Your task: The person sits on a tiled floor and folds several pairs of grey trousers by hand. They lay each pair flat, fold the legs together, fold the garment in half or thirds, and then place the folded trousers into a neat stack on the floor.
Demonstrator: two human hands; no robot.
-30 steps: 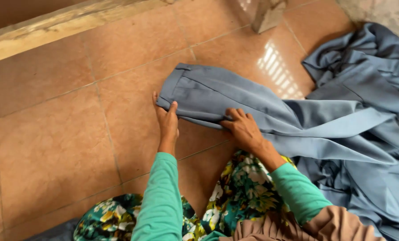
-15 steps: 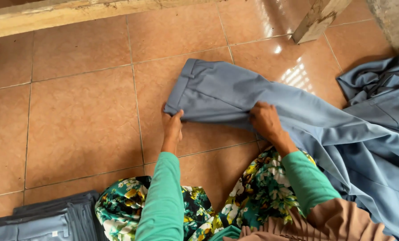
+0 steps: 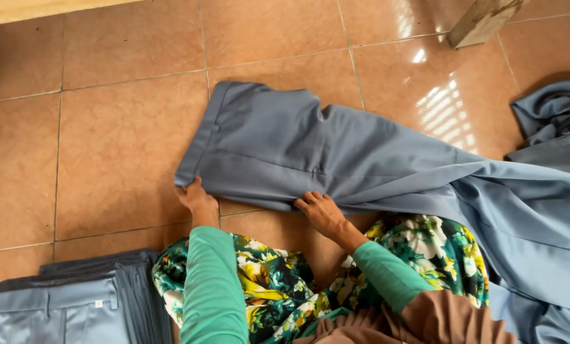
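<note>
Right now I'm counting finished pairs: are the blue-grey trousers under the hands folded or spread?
Spread, not yet folded: the trousers lie flat on the tiled floor, legs trailing right.

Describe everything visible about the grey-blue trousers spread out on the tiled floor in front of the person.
The grey-blue trousers look like smooth woven cloth. They lie flat on the orange tiled floor, waistband at the left, legs trailing right into loose folds. The near edge is folded along its length. The left hand grips the near waistband corner; the right hand presses flat on the near edge. The far right end runs out of frame.
</note>
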